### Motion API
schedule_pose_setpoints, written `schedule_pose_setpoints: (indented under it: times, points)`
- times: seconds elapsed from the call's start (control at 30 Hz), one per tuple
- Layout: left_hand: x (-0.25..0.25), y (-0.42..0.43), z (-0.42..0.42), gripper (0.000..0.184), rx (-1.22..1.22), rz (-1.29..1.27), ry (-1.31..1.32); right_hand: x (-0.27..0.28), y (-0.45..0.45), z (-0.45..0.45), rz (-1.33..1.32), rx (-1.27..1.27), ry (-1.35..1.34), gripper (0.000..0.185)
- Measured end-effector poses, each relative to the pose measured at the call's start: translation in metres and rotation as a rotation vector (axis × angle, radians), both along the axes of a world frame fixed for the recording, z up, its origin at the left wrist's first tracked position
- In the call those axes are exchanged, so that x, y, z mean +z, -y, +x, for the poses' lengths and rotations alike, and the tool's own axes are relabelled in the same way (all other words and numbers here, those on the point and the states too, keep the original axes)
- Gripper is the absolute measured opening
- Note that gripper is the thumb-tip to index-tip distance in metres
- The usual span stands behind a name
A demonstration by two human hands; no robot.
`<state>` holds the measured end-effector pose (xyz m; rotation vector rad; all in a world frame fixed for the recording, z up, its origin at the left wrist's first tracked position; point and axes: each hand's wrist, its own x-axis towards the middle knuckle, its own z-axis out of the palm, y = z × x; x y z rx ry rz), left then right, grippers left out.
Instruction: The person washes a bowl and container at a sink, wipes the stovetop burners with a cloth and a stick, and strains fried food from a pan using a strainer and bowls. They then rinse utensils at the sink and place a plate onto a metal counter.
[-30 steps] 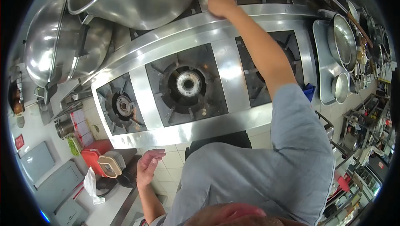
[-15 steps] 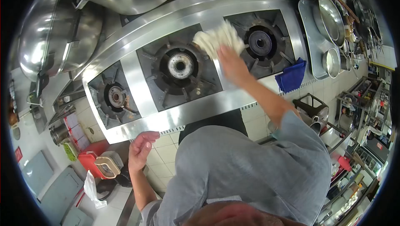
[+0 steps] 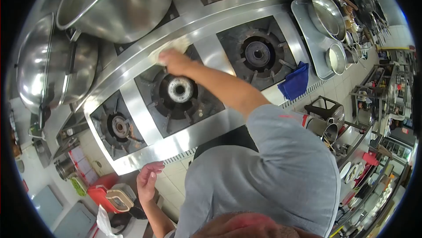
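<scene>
My right hand (image 3: 175, 62) grips a pale cloth (image 3: 179, 45), slightly blurred, against the steel strip along the back of the middle burner. Below that hand is the middle burner (image 3: 179, 89), with a dark grate and a whitish ring. Off the front edge of the steel stove (image 3: 179, 140), my left hand (image 3: 147, 180) hangs in the air, fingers loosely bent and apart, with nothing in it. The left burner (image 3: 119, 126) is nearest to it. A folded blue cloth (image 3: 294, 82) drapes over the stove's front edge at the right, beside the right burner (image 3: 258, 53).
A big steel pot (image 3: 132, 9) and a large steel wok-like vessel (image 3: 33, 69) stand at the back left. To the right, a metal tray (image 3: 303, 31) holds pans. A black stool (image 3: 327, 110) is on the floor. Red containers (image 3: 100, 194) sit at lower left.
My right hand has swept left with the pale cloth, from between the middle and right burners to behind the middle one. My left hand stays off the front edge. The view has shifted a little.
</scene>
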<state>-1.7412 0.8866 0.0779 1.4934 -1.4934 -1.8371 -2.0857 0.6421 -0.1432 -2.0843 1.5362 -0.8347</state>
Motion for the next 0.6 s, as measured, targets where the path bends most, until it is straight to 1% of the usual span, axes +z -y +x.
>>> schedule_pose_setpoints:
  times: [0.03,0.13,0.2,0.23,0.27,0.3,0.33,0.4,0.43,0.47,0.5,0.53,0.57,0.6]
  points:
    - [0.002,0.003,-0.005,0.044,-0.021,-0.009,-0.02,-0.001,0.01,0.003,0.015,0.081,-0.03,0.037]
    - [0.007,0.012,-0.014,0.044,-0.024,-0.021,0.014,-0.013,0.027,-0.061,0.209,0.078,-0.254,0.038]
    - [0.005,0.016,-0.013,0.045,-0.028,-0.023,0.035,-0.011,0.001,-0.154,0.032,-0.114,-0.124,0.032]
    - [0.003,0.017,-0.012,0.045,-0.023,-0.023,0.042,-0.013,-0.003,-0.205,0.07,-0.185,-0.291,0.026]
    - [0.003,0.017,-0.012,0.045,-0.018,-0.026,0.05,-0.002,-0.022,-0.25,-0.005,-0.285,-0.292,0.024]
    - [0.004,0.019,-0.014,0.044,-0.016,-0.015,0.045,0.002,-0.038,-0.289,0.066,-0.51,-0.324,0.027]
    - [0.005,0.019,-0.018,0.044,-0.016,-0.003,0.041,0.016,-0.057,-0.322,0.267,-0.694,0.193,0.028]
    - [0.002,0.025,-0.028,0.045,-0.015,0.011,0.025,0.074,-0.089,-0.319,0.073,-0.862,0.442,0.034]
    - [0.001,0.028,-0.033,0.045,-0.022,0.024,0.021,0.094,-0.092,-0.306,0.044,-0.847,0.573,0.031]
    - [0.001,0.033,-0.039,0.045,-0.037,0.035,0.021,0.108,-0.091,-0.286,-0.171,-0.678,0.502,0.034]
    - [0.001,0.04,-0.045,0.045,-0.075,0.029,0.023,0.115,-0.081,-0.267,-0.334,-0.617,0.222,0.032]
    - [0.001,0.047,-0.053,0.045,-0.111,0.026,0.025,0.096,-0.064,-0.255,-0.419,-0.481,0.146,0.032]
    - [0.0,0.054,-0.062,0.044,-0.146,0.022,0.025,0.079,-0.049,-0.242,-0.432,-0.367,-0.03,0.034]
    - [0.0,0.059,-0.071,0.044,-0.178,0.018,0.026,0.073,-0.035,-0.233,-0.329,-0.251,-0.324,0.039]
